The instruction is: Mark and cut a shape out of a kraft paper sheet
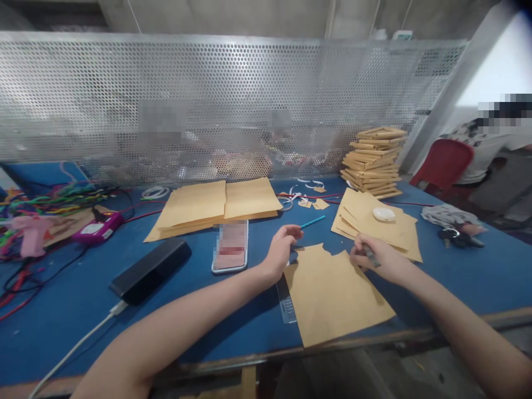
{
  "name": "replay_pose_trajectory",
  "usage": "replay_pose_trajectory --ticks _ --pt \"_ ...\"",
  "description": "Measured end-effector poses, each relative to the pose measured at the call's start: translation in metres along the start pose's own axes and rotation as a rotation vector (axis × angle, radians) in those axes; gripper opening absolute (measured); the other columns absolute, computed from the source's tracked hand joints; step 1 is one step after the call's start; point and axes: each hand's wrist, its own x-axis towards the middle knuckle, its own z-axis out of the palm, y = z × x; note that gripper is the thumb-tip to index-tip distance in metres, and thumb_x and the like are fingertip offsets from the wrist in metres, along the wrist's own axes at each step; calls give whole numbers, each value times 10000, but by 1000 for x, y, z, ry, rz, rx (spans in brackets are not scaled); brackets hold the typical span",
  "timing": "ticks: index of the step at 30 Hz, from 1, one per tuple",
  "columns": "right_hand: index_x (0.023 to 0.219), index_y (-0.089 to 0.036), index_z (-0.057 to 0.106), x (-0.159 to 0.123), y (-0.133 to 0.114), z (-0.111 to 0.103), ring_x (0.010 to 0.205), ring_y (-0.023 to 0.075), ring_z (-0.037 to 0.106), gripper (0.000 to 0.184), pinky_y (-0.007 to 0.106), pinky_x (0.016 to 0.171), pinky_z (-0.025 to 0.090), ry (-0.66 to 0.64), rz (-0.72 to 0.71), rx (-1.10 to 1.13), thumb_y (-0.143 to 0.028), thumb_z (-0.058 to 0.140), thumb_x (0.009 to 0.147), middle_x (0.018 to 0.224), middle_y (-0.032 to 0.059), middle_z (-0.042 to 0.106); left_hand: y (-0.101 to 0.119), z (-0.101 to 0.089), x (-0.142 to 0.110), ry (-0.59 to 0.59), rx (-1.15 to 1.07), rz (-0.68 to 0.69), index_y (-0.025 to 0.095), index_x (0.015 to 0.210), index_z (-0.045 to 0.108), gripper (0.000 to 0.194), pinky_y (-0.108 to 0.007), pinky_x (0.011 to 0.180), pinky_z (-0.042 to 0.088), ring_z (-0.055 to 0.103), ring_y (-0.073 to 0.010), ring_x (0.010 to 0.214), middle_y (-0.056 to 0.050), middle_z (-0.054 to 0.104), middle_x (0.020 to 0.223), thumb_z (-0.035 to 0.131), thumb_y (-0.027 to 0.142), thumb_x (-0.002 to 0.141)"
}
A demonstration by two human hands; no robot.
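A brown kraft paper sheet [336,299] with a notched far edge lies in front of me, near the table's front edge. My left hand [284,247] is at its far left corner, closed with a thin blue twisted stick [313,222] poking out past the fingers. At the far right corner, my right hand [382,259] is closed around a short grey tool [371,255], whose kind I cannot make out. The right fingertips touch the paper or lie just beside it. A clear ruler [286,303] shows partly from under the sheet's left side.
Brown paper stacks [195,202] lie behind a phone [231,246]; another pile [374,224] carries a white case [383,214]. Folded brown pieces [374,163] rise in a tall stack. Left are a black power bank [152,270], a purple box [97,228] and a pink glue gun [34,235]. Keys [453,237] lie right.
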Motion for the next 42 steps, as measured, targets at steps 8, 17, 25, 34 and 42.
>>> replay_pose_trajectory --ticks 8,17,25,34,42 --pt "641 -244 360 38 -6 -36 562 145 472 286 293 563 381 103 -35 -22 -351 625 632 650 4 602 2 2 -2 -70 218 84 151 1185 548 293 -402 829 523 601 -209 985 -90 571 1171 556 315 942" --pt "638 -232 458 61 0 -38 637 175 508 367 295 591 387 393 -25 116 -549 618 730 623 15 556 8 2 -19 -244 751 341 183 1303 487 446 -486 1157 110 298 -255 1375 -100 415 1441 584 303 884" --pt "773 -184 650 49 -20 -19 558 158 568 415 297 535 450 22 0 575 -577 516 776 683 79 664 3 5 -26 -304 1022 320 113 1439 320 815 -466 1167 73 166 -260 1429 -140 225 1527 477 644 841" --pt "683 -117 742 31 -5 13 438 119 478 652 261 429 317 -209 170 632 -692 457 801 457 50 574 3 5 -26 -361 1106 289 85 1440 317 900 -454 1167 116 189 -248 1424 -143 241 1520 463 707 806" --pt "659 -181 709 29 -13 17 419 91 428 406 256 423 268 -189 254 573 -569 630 750 474 -2 559 3 5 -24 -393 1107 243 55 1439 315 915 -465 1171 114 172 -265 1427 -145 229 1523 455 701 806"
